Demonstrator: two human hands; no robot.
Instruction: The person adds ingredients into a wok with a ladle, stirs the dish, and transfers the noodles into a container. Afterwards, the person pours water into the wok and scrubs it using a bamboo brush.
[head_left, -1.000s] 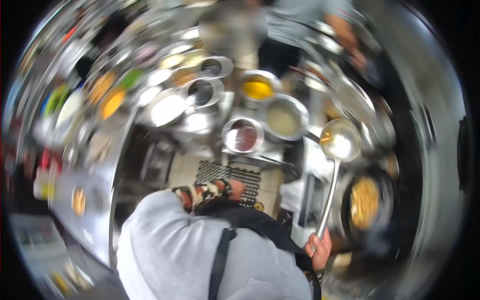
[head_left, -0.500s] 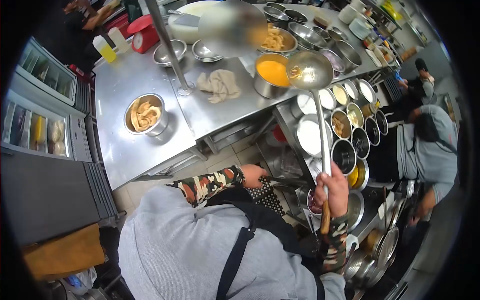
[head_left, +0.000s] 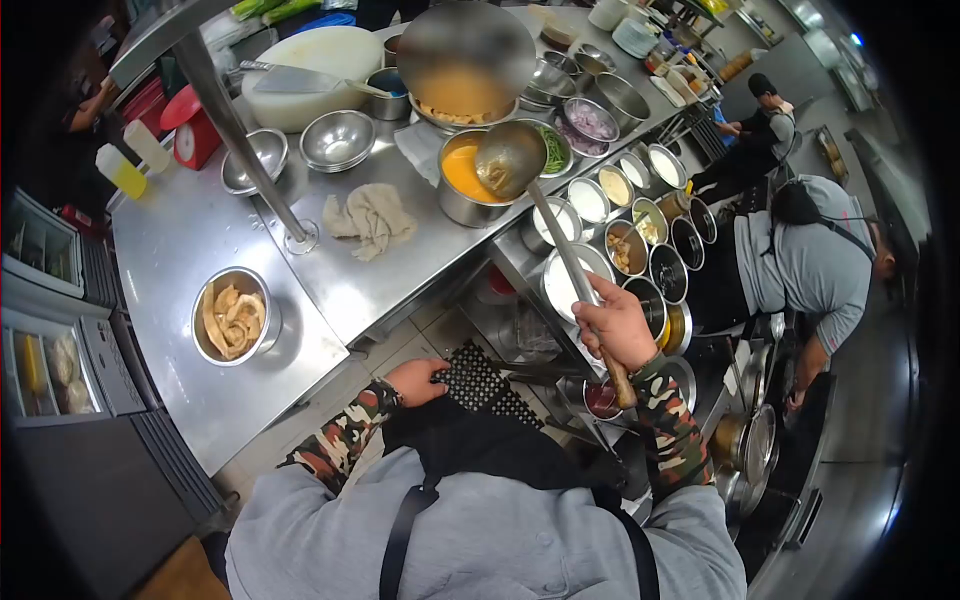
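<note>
My right hand (head_left: 618,325) is closed around the long handle of a large metal ladle (head_left: 510,160), near its wooden end. The ladle's bowl is tilted over the right rim of a steel pot (head_left: 472,210) of orange liquid; whether it touches the rim I cannot tell. A little wet residue shows in the bowl. My left hand (head_left: 415,382) is held low by the black apron (head_left: 490,440), fingers loosely bent and slightly apart, with nothing visible in them. Left of the pot lies a crumpled beige cloth (head_left: 370,220).
A steel pot of pale folded pieces (head_left: 235,315) stands on the left table. Stacked bowls (head_left: 338,140) and a metal post (head_left: 240,130) are behind. Several containers of white and dark contents (head_left: 590,200) line the right side. A co-worker in grey (head_left: 800,240) bends over there.
My right hand has brought the ladle left and lower, its bowl now at the orange liquid's pot. The head view has turned right. My left hand remains low by the apron.
</note>
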